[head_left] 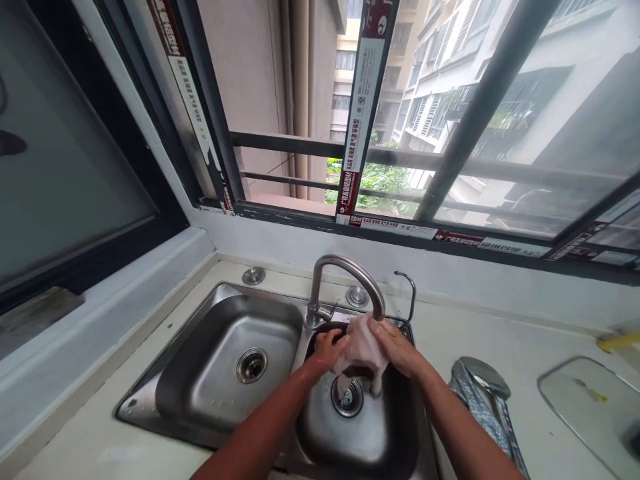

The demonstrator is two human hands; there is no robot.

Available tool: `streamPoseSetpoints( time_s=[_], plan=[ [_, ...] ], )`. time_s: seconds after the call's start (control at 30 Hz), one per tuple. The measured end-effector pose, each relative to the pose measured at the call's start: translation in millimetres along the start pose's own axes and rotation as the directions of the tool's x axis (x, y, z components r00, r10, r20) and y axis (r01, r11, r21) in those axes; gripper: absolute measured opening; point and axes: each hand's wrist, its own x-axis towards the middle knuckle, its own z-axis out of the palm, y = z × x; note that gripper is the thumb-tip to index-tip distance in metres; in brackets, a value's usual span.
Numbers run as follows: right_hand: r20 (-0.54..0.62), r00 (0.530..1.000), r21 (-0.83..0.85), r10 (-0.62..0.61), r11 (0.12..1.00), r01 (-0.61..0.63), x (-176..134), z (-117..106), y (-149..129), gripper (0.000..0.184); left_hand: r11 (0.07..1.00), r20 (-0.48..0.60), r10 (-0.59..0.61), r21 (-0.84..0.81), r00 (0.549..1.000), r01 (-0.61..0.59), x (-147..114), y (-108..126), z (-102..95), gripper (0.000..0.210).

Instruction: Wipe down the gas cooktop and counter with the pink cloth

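Note:
Beneath the spout of the steel faucet (350, 263), a limp, pale pink piece (361, 347) hangs over the right sink basin (350, 443). Whether it is a wet cloth or raw meat I cannot make out. My left hand (327, 352) grips its left side, with the fingers curled and partly hidden. On its upper right, my right hand (396, 345) is closed on it, close to the spout's mouth. Two loose ends dangle above the drain strainer (347, 397).
Left of my arms lies the second steel basin (210, 373). Two round metal stoppers (254, 275) sit behind the sink. A thin curved tap (413, 293) stands at the back right. Right of the sink are utensils with a patterned cloth (475, 400) and a glass lid (590, 393).

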Motion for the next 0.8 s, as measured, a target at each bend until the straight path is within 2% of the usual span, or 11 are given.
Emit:
streamPoseSetpoints(
  time_s=[0.07,0.13,0.17,0.27,0.4,0.47,0.53,0.6,0.67,0.73,0.8],
  plan=[
    [0.001,1.000,-0.094,-0.012,0.995,0.012,-1,-4,-1,0.063,0.998,0.024,0.058,0.020,0.998,-0.059,1,8,1.0,0.084],
    [0.019,1.000,-0.118,-0.023,0.993,0.025,0,-8,-5,0.063,0.990,0.178,0.141,-0.014,0.974,-0.141,5,24,5.6,0.101],
    [0.043,0.999,-0.130,-0.029,0.991,0.035,1,-10,-8,0.062,0.985,0.289,0.173,-0.037,0.942,-0.170,8,34,8.8,0.102],
    [0.105,0.992,-0.231,-0.064,0.969,0.087,4,-20,-21,0.060,0.983,0.555,0.152,-0.001,0.818,-0.182,23,60,17.5,0.082],
    [0.077,0.995,-0.292,-0.062,0.953,0.082,3,-31,-31,0.062,0.968,0.632,-0.024,0.209,0.775,-0.141,34,67,15.5,0.040],
    [0.081,0.997,-0.251,-0.008,0.968,0.028,-2,-32,-26,0.059,0.952,0.635,-0.055,0.266,0.770,-0.152,32,64,10.9,0.029],
    [0.200,0.976,-0.262,0.081,0.965,-0.026,-8,-29,-15,0.054,0.943,0.604,-0.028,0.281,0.796,-0.180,30,64,7.8,0.022],
    [0.357,0.912,-0.359,0.203,0.931,-0.066,-12,-25,-4,0.048,0.940,0.561,0.022,0.269,0.828,-0.208,31,67,7.8,0.020],
    [0.410,0.870,-0.439,0.273,0.895,-0.074,-13,-24,3,0.045,0.940,0.506,0.066,0.258,0.860,-0.223,36,70,9.8,0.021],
    [0.355,0.908,-0.420,0.224,0.906,-0.060,-10,-24,2,0.046,0.939,0.393,0.113,0.258,0.913,-0.228,41,69,11.1,0.025],
    [0.273,0.953,-0.327,0.129,0.945,-0.034,-4,-25,-5,0.049,0.943,0.204,0.160,0.257,0.966,-0.211,40,58,9.5,0.032]
  ],
)
